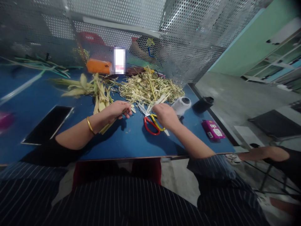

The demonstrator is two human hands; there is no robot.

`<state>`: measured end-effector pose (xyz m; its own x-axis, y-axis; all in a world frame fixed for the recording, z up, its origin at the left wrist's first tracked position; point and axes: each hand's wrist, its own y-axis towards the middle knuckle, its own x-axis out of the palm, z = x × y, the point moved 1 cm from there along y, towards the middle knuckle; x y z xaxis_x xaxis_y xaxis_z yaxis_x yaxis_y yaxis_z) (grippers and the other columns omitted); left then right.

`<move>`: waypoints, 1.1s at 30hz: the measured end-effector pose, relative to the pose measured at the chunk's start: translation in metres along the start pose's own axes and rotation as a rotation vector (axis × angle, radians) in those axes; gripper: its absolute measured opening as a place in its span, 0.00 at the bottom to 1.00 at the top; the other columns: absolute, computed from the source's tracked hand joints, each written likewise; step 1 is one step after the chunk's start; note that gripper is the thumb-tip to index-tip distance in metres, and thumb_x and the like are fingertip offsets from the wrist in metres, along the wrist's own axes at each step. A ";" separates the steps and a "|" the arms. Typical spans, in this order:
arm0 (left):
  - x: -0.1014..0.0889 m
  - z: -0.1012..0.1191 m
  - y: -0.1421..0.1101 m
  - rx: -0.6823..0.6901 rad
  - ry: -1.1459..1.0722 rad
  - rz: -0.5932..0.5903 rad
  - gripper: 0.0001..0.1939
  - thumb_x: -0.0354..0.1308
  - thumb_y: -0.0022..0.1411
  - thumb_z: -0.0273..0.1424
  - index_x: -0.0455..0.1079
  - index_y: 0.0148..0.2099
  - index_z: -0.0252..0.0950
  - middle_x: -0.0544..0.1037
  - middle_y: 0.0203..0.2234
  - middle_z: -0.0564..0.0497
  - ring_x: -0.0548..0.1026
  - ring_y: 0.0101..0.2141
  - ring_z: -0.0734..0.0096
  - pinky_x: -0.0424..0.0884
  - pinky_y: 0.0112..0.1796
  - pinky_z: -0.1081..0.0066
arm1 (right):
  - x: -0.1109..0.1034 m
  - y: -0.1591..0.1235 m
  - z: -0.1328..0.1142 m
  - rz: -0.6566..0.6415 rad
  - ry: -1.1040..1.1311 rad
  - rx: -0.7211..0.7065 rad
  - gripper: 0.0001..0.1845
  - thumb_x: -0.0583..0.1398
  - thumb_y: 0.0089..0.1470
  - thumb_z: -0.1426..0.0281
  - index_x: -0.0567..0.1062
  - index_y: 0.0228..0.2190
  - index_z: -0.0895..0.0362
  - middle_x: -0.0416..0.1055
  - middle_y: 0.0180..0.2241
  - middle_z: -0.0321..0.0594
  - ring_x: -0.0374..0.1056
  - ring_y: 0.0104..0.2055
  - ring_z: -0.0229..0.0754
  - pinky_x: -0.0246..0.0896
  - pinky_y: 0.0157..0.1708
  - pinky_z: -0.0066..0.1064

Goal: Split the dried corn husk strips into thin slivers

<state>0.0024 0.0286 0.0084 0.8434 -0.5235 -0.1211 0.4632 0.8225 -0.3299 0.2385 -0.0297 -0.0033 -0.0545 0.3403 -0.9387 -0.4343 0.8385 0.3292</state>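
Observation:
My left hand [120, 110] is closed in a pinch around a thin strip of dried husk [133, 101], whose tip sticks out past the fingers. My right hand [165, 115] is closed above the scissors [151, 128], which lie on the blue table with one red and one yellow handle. Whatever its fingers hold is hidden; a pale husk piece [161, 99] shows just behind the fist. Beyond both hands spreads a heap of shredded husk [150, 84]. Longer, wider husk leaves [101, 99] lie to the left, partly under my left forearm.
A white thread cone [182, 105], a black cone [203, 104] and a purple packet [213, 130] stand on the right. A dark phone [48, 125] lies at left, and an orange pouch [98, 66] at the back by the perforated metal screen [183, 40]. Another person's arm [265, 153] is at far right.

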 end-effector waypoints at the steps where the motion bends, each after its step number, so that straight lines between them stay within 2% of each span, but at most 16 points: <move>1: 0.001 -0.002 0.001 -0.025 -0.045 -0.024 0.09 0.54 0.61 0.29 0.63 0.28 0.34 0.77 0.29 0.47 0.74 0.23 0.76 0.50 0.16 0.79 | 0.003 0.000 -0.012 -0.010 -0.018 -0.058 0.13 0.49 0.60 0.77 0.73 0.35 0.59 0.73 0.31 0.47 0.63 0.35 0.45 0.54 0.38 0.34; 4: 0.007 -0.010 0.004 -0.094 -0.175 -0.100 0.08 0.57 0.59 0.29 0.63 0.29 0.33 0.79 0.36 0.41 0.79 0.30 0.68 0.52 0.15 0.81 | 0.011 -0.003 -0.042 -0.037 -0.048 -0.230 0.13 0.49 0.62 0.76 0.73 0.35 0.60 0.72 0.30 0.46 0.62 0.33 0.44 0.54 0.36 0.35; 6: 0.011 -0.017 0.008 -0.127 -0.221 -0.112 0.06 0.58 0.58 0.26 0.65 0.29 0.32 0.79 0.32 0.42 0.78 0.28 0.70 0.53 0.15 0.82 | 0.015 -0.005 -0.057 -0.035 -0.053 -0.310 0.15 0.47 0.64 0.74 0.73 0.37 0.61 0.72 0.31 0.46 0.63 0.34 0.44 0.54 0.35 0.36; 10: 0.021 -0.027 0.014 -0.253 -0.318 -0.214 0.11 0.54 0.61 0.23 0.66 0.25 0.31 0.68 0.17 0.52 0.64 0.15 0.82 0.55 0.13 0.83 | 0.018 -0.004 -0.084 -0.037 -0.056 -0.447 0.16 0.45 0.66 0.74 0.71 0.38 0.62 0.73 0.35 0.48 0.65 0.39 0.45 0.57 0.40 0.38; 13: 0.024 -0.030 0.015 -0.386 -0.402 -0.331 0.15 0.48 0.65 0.24 0.65 0.25 0.31 0.64 0.15 0.54 0.58 0.12 0.83 0.55 0.12 0.81 | 0.018 -0.004 -0.101 -0.059 -0.068 -0.529 0.18 0.43 0.65 0.76 0.72 0.39 0.63 0.73 0.34 0.48 0.65 0.37 0.45 0.57 0.42 0.41; 15: 0.024 -0.030 0.015 -0.422 -0.458 -0.344 0.16 0.46 0.67 0.25 0.65 0.26 0.31 0.68 0.17 0.51 0.60 0.13 0.82 0.56 0.13 0.82 | 0.017 -0.005 -0.107 -0.072 -0.074 -0.566 0.19 0.42 0.65 0.77 0.72 0.38 0.63 0.73 0.33 0.47 0.64 0.34 0.43 0.56 0.39 0.40; 18: 0.021 -0.029 0.015 -0.376 -0.497 -0.273 0.15 0.45 0.68 0.23 0.63 0.27 0.32 0.67 0.17 0.52 0.61 0.14 0.83 0.56 0.14 0.84 | 0.009 -0.009 -0.100 -0.072 -0.012 -0.580 0.17 0.44 0.66 0.74 0.73 0.37 0.60 0.73 0.33 0.44 0.64 0.32 0.41 0.56 0.35 0.36; 19: 0.019 -0.029 0.015 -0.352 -0.507 -0.250 0.15 0.45 0.68 0.22 0.63 0.27 0.32 0.65 0.17 0.54 0.59 0.14 0.84 0.55 0.13 0.85 | 0.004 -0.010 -0.091 -0.055 0.018 -0.523 0.17 0.46 0.66 0.71 0.73 0.38 0.59 0.73 0.33 0.43 0.64 0.31 0.41 0.56 0.34 0.35; 20: 0.018 -0.029 0.016 -0.329 -0.517 -0.234 0.14 0.45 0.67 0.21 0.62 0.27 0.32 0.64 0.16 0.55 0.57 0.13 0.86 0.52 0.13 0.85 | -0.003 -0.010 -0.078 -0.013 0.034 -0.399 0.16 0.46 0.66 0.67 0.73 0.40 0.58 0.73 0.35 0.43 0.64 0.32 0.40 0.56 0.34 0.35; 23: 0.012 -0.029 0.019 -0.242 -0.517 -0.219 0.12 0.48 0.66 0.21 0.62 0.28 0.31 0.61 0.18 0.57 0.53 0.12 0.88 0.46 0.12 0.85 | -0.024 -0.007 -0.021 0.181 -0.082 0.357 0.26 0.49 0.62 0.52 0.71 0.46 0.61 0.70 0.46 0.56 0.66 0.40 0.48 0.58 0.36 0.37; 24: 0.011 -0.029 0.020 -0.215 -0.502 -0.219 0.12 0.49 0.65 0.21 0.62 0.28 0.31 0.60 0.18 0.57 0.52 0.12 0.88 0.46 0.11 0.85 | -0.029 -0.005 -0.001 0.184 -0.144 0.526 0.31 0.50 0.60 0.48 0.70 0.47 0.63 0.67 0.49 0.61 0.65 0.45 0.54 0.58 0.38 0.40; 26: 0.008 -0.029 0.022 -0.159 -0.476 -0.215 0.11 0.50 0.65 0.21 0.63 0.28 0.30 0.59 0.19 0.57 0.53 0.13 0.88 0.48 0.12 0.84 | -0.034 -0.001 0.033 0.078 -0.208 0.778 0.39 0.51 0.55 0.43 0.70 0.46 0.67 0.66 0.49 0.68 0.65 0.48 0.61 0.59 0.41 0.45; 28: 0.006 -0.028 0.022 -0.112 -0.472 -0.216 0.11 0.52 0.64 0.21 0.64 0.28 0.30 0.60 0.19 0.56 0.55 0.14 0.88 0.49 0.12 0.84 | -0.032 0.001 0.058 -0.161 -0.149 0.890 0.41 0.51 0.53 0.41 0.71 0.45 0.68 0.70 0.44 0.66 0.68 0.46 0.62 0.60 0.40 0.45; 29: 0.005 -0.027 0.022 -0.091 -0.474 -0.215 0.10 0.53 0.64 0.21 0.65 0.28 0.30 0.60 0.20 0.56 0.55 0.14 0.88 0.50 0.12 0.84 | -0.031 0.002 0.067 -0.231 -0.130 0.901 0.40 0.51 0.54 0.42 0.72 0.45 0.68 0.72 0.43 0.64 0.69 0.45 0.60 0.61 0.40 0.43; 31: 0.002 -0.023 0.021 -0.059 -0.476 -0.201 0.10 0.55 0.63 0.21 0.66 0.28 0.29 0.61 0.20 0.55 0.56 0.14 0.87 0.50 0.12 0.85 | -0.030 0.000 0.080 -0.305 -0.127 0.880 0.36 0.52 0.54 0.45 0.73 0.44 0.65 0.74 0.42 0.60 0.70 0.44 0.58 0.62 0.39 0.40; 33: -0.002 -0.020 0.020 -0.047 -0.474 -0.163 0.10 0.54 0.62 0.20 0.66 0.28 0.28 0.60 0.20 0.56 0.55 0.14 0.88 0.51 0.12 0.85 | -0.033 -0.005 0.092 -0.324 -0.138 0.815 0.30 0.55 0.52 0.49 0.74 0.43 0.62 0.74 0.43 0.57 0.70 0.44 0.56 0.62 0.38 0.38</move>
<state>0.0051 0.0420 -0.0166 0.7970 -0.4768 0.3707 0.5957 0.7220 -0.3519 0.3258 -0.0061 0.0354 0.0923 0.0379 -0.9950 0.3681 0.9272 0.0694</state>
